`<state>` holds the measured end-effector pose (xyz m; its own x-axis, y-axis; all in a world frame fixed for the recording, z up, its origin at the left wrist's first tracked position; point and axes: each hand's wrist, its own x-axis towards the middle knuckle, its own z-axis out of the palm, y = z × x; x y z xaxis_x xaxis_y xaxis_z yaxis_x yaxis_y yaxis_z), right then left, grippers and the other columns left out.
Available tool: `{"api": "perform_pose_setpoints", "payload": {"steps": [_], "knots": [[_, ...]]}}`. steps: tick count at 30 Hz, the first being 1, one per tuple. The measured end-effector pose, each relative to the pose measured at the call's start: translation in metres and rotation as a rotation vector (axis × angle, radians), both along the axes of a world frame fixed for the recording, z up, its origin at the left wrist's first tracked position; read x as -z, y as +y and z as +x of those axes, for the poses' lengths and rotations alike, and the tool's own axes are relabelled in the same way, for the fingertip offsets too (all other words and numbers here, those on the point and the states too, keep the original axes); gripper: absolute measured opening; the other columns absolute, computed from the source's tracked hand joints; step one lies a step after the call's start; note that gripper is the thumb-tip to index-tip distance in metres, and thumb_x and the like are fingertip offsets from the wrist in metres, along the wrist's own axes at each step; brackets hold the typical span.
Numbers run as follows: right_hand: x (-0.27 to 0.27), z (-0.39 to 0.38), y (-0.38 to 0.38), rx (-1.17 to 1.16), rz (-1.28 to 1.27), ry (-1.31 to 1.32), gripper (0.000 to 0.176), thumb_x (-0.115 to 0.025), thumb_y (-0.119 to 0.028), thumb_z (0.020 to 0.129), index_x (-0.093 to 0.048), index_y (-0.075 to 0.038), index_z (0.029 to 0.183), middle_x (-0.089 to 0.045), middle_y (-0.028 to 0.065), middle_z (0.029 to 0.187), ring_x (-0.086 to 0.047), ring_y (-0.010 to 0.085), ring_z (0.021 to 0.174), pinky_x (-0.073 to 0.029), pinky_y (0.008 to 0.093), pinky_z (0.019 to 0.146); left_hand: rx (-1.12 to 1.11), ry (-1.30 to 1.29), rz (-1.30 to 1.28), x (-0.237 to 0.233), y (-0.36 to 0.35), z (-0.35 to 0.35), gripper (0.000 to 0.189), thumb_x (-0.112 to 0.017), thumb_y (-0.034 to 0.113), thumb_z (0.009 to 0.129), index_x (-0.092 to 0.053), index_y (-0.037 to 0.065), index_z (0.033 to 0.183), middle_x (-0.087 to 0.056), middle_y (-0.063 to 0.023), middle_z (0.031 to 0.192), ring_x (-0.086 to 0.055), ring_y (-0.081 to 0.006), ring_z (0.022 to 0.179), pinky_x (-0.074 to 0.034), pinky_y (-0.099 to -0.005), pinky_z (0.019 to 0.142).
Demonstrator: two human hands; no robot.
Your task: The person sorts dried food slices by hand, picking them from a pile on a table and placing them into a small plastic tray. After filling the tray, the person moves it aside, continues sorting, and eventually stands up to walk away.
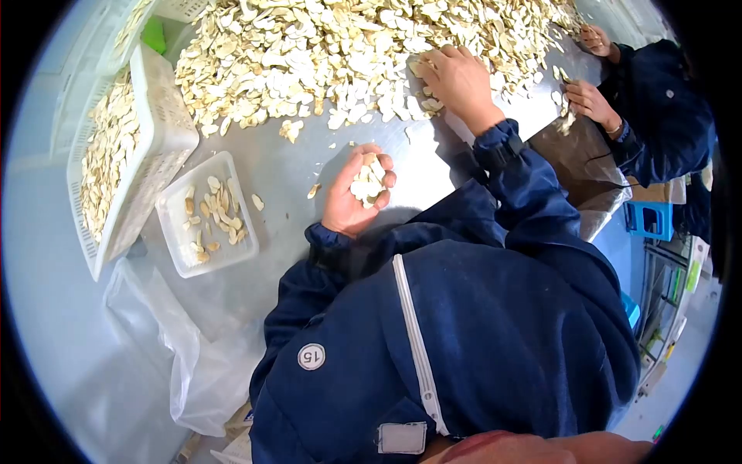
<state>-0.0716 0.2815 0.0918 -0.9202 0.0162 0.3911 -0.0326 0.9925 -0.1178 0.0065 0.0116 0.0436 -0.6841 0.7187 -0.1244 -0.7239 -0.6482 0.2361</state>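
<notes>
My left hand (357,189) is turned palm up, its fingers curled around several pale dried slices (369,179). My right hand (461,83) reaches palm down to the near edge of a large pile of slices (340,58) on the metal table (290,174). Its thumb and forefinger close on a slice (417,65) there; its other fingertips are partly hidden. To the left of my left hand sits a shallow white tray (171,224) with several slices inside. A few loose slices lie between the tray and that hand.
A white perforated basket (166,108) full of slices stands tilted at the left. A clear plastic bag (193,356) hangs at the near-left table edge. At the right, a co-worker's hands (591,100) handle slices above a lined container (576,162). A blue stool (651,220) stands beyond it.
</notes>
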Motion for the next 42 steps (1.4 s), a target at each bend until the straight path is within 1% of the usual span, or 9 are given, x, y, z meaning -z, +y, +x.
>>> {"api": "perform_pose_setpoints", "payload": {"steps": [4,8,13,20,28,31,34,40,42], "knots": [[0.008,-0.006,-0.001,-0.136,-0.15,-0.088,0.016,-0.071,-0.027,0.092,-0.075,-0.013,0.096,-0.072,0.0055,0.102,-0.065,0.0302,0.103,-0.052,0.0429,0.09,-0.024,-0.009,-0.043,0.001,-0.001,0.002,0.031,-0.046,0.03,0.112,-0.056,0.008,0.131,-0.062,-0.0139,0.114,-0.061,-0.0244,0.095,-0.054,-0.0285,0.057],[0.002,0.018,0.008,-0.222,-0.295,-0.079,0.017,-0.073,-0.025,0.09,-0.074,-0.01,0.099,-0.072,0.0069,0.09,-0.068,0.0339,0.087,-0.055,0.0452,0.078,-0.017,-0.006,-0.028,0.0,0.001,0.001,0.031,-0.046,0.03,0.112,-0.056,0.008,0.13,-0.062,-0.014,0.114,-0.061,-0.0246,0.095,-0.054,-0.0285,0.057],[-0.007,0.05,0.021,-0.035,-0.828,-0.363,0.028,-0.067,-0.015,0.101,-0.068,0.001,0.124,-0.078,0.0114,0.099,-0.076,0.0165,0.091,-0.057,0.0287,0.083,0.007,-0.002,-0.027,0.0,0.001,-0.001,0.031,-0.049,0.031,0.111,-0.056,0.008,0.131,-0.063,-0.0126,0.113,-0.066,-0.0235,0.095,-0.057,-0.0296,0.06],[-0.002,0.057,0.013,-0.07,-1.289,-0.504,0.033,-0.063,-0.012,0.105,-0.064,0.002,0.135,-0.076,0.0082,0.1,-0.073,0.0115,0.092,-0.057,0.0236,0.083,-0.009,-0.002,-0.02,0.0,-0.001,0.001,0.031,-0.048,0.031,0.111,-0.056,0.008,0.131,-0.063,-0.0133,0.113,-0.065,-0.0242,0.096,-0.058,-0.0295,0.06],[-0.009,0.073,0.001,-0.154,-1.175,-0.487,0.031,-0.063,-0.016,0.105,-0.066,0.001,0.132,-0.074,0.0042,0.104,-0.069,0.0088,0.095,-0.056,0.0249,0.085,-0.018,-0.006,0.002,0.003,0.0,0.001,0.036,-0.044,0.035,0.113,-0.055,0.008,0.134,-0.063,-0.0144,0.116,-0.066,-0.0267,0.1,-0.059,-0.0309,0.061],[-0.027,0.086,-0.033,-0.399,-1.454,-0.513,0.031,-0.066,-0.011,0.103,-0.066,0.001,0.132,-0.074,0.0019,0.106,-0.066,0.0084,0.091,-0.056,0.0263,0.082,-0.03,-0.016,-0.064,0.0,0.002,0.001,0.04,-0.041,0.038,0.114,-0.054,0.008,0.136,-0.064,-0.0151,0.119,-0.067,-0.0284,0.103,-0.06,-0.0322,0.062],[-0.029,0.084,-0.039,-0.229,-0.987,-0.484,0.028,-0.072,-0.011,0.096,-0.073,-0.006,0.123,-0.074,0.0067,0.101,-0.069,0.0152,0.088,-0.055,0.03,0.08,-0.038,-0.031,-0.106,-0.003,0.001,0.002,0.042,-0.04,0.04,0.114,-0.054,0.009,0.138,-0.063,-0.0156,0.121,-0.067,-0.0289,0.104,-0.061,-0.0327,0.063],[0.0,0.094,-0.018,-0.446,-0.752,-0.406,0.021,-0.071,-0.013,0.093,-0.075,-0.007,0.113,-0.074,0.0142,0.102,-0.071,0.0316,0.091,-0.057,0.039,0.083,-0.011,-0.006,-0.017,0.007,-0.003,0.002,0.038,-0.042,0.037,0.113,-0.055,0.009,0.136,-0.062,-0.0145,0.119,-0.064,-0.0263,0.101,-0.058,-0.0307,0.061],[0.003,0.087,0.0,-0.257,-0.653,-0.332,0.019,-0.068,-0.013,0.093,-0.077,-0.01,0.11,-0.074,0.0142,0.103,-0.072,0.0333,0.094,-0.057,0.0401,0.083,-0.001,-0.003,-0.01,0.006,-0.001,0.001,0.037,-0.043,0.036,0.113,-0.055,0.009,0.135,-0.062,-0.014,0.118,-0.063,-0.0256,0.1,-0.057,-0.0298,0.061]]}}
